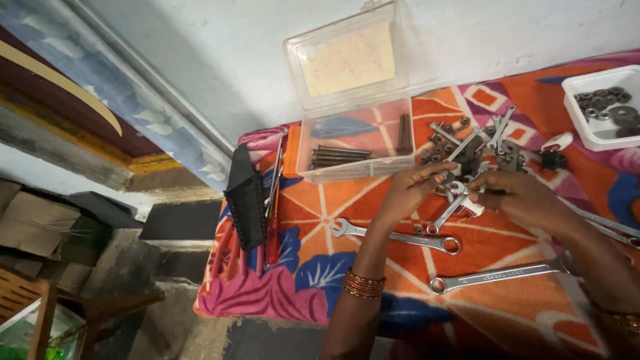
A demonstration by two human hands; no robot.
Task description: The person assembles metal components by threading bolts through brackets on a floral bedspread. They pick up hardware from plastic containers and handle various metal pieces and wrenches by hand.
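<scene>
My left hand (415, 190) and my right hand (517, 197) meet above an orange patterned cloth (313, 220), both pinching small metal parts at the top of a steel wrench (448, 213). What the fingertips grip is too small to name. A combination wrench (400, 235) lies under my left wrist. Another long wrench (497, 275) lies below my right forearm. Just beyond my hands sits a pile of nuts, bolts and wrenches (470, 143).
An open clear plastic box (353, 143) with long bolts stands at the back against the wall. A white tray (579, 110) of washers sits at the far right. A black tool holder (245, 193) and red-handled screwdrivers (272, 227) lie at the cloth's left edge. Cardboard boxes are on the floor left.
</scene>
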